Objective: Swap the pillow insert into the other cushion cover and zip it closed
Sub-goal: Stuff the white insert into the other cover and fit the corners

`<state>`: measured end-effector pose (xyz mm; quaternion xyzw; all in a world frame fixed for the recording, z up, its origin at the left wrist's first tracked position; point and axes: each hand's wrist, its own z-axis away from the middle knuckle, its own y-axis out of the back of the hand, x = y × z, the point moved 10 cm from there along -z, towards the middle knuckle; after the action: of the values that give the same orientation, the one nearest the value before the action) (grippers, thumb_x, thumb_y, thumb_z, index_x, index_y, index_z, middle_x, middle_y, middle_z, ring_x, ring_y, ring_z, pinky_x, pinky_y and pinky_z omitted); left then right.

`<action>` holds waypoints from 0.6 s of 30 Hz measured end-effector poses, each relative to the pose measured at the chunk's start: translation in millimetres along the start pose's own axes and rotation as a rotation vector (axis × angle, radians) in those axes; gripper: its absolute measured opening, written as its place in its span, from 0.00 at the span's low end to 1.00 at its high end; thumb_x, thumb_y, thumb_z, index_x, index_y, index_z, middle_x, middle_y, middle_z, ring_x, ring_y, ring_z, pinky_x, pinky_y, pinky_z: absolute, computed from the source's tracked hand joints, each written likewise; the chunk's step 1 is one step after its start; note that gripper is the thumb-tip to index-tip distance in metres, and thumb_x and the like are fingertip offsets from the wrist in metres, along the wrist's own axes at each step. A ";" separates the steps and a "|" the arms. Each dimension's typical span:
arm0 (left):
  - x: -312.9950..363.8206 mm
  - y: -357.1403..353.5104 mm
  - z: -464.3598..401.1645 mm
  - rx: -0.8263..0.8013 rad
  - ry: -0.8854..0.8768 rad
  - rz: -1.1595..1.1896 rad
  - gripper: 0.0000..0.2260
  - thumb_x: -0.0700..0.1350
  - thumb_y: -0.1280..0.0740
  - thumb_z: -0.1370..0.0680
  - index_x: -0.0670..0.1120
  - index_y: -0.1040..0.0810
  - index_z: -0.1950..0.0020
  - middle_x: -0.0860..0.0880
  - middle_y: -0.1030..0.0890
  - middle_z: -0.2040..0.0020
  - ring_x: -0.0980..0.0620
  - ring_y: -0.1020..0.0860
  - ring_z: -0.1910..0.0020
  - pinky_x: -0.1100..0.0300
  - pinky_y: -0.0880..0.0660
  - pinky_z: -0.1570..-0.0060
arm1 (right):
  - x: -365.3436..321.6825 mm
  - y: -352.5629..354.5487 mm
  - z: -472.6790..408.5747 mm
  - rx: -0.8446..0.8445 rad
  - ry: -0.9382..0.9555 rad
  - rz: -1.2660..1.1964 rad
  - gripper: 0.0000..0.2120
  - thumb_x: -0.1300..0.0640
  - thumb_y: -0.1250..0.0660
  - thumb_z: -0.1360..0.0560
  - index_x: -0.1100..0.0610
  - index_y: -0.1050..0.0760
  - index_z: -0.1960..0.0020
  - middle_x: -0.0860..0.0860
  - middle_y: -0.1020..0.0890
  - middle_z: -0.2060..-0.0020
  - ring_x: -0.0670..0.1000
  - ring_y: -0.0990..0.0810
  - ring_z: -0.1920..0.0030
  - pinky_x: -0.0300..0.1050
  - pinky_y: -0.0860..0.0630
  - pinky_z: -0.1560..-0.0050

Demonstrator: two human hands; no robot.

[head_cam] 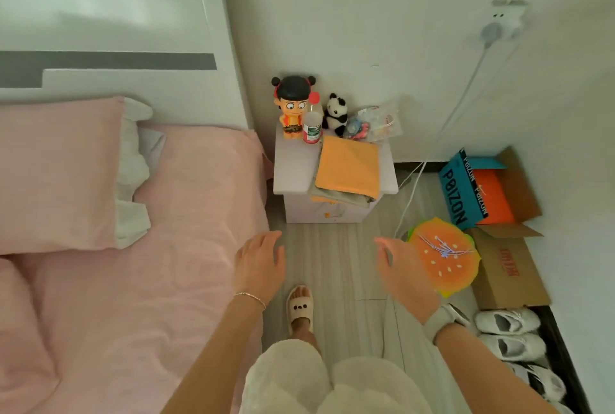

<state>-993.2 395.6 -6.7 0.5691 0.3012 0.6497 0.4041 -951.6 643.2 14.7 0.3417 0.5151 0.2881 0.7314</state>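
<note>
Far left of both hands, a bed (186,247) with a pink sheet fills that side of the room, and a pink pillow (60,174) lies at its head against a white headboard (109,14), its white insert (133,174) showing at the open end of the cover. The left hand (258,264) hovers over the bed's edge with fingers spread and relaxed, its grip released, holding nothing; a thin bracelet (250,297) circles the wrist. Ahead of the hands, between them, stands a small nightstand (293,167) against the wall. On its tabletop sit a cartoon doll (293,104), a bottle (312,127), a toy panda (336,112) and a folded orange cloth (347,165) over grey fabric. Below the hands is a pale wooden floor (336,257) and a foot in a white slipper (299,307). The right hand (404,272) is also free, fingers loosely curved around nothing, with a watch (444,318) at the wrist. Just right of it lies an orange burger-shaped cushion (446,257), then cardboard boxes (506,267) and white shoes (509,330) along the wall.
</note>
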 end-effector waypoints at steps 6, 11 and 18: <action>33.5 -9.0 -124.3 -0.107 -0.053 -0.034 0.14 0.41 0.40 0.22 0.42 0.26 0.37 0.44 0.23 0.41 0.44 0.26 0.42 0.52 0.32 0.42 | 0.7 11.7 -98.6 -0.034 -0.113 -0.025 0.13 0.62 0.44 0.21 0.64 0.25 0.40 0.58 0.21 0.46 0.57 0.25 0.43 0.50 0.31 0.41; 39.1 -61.7 -202.8 -0.275 0.035 0.071 0.16 0.41 0.42 0.21 0.43 0.30 0.33 0.44 0.28 0.36 0.45 0.30 0.37 0.53 0.33 0.38 | 33.2 -3.1 -183.5 -0.107 -0.196 -0.095 0.15 0.62 0.45 0.20 0.62 0.27 0.37 0.57 0.22 0.42 0.55 0.26 0.40 0.44 0.32 0.40; 15.4 -177.7 -305.8 -0.378 0.353 0.276 0.22 0.46 0.42 0.20 0.44 0.40 0.27 0.43 0.37 0.28 0.45 0.37 0.30 0.56 0.41 0.33 | 137.1 -78.8 -310.8 -0.217 -0.484 -0.217 0.19 0.59 0.46 0.20 0.60 0.38 0.29 0.57 0.31 0.33 0.55 0.33 0.33 0.46 0.37 0.34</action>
<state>-1261.8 517.3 -202.6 0.3973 0.1604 0.8321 0.3522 -1199.9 765.1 -197.6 0.2633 0.3252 0.1714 0.8919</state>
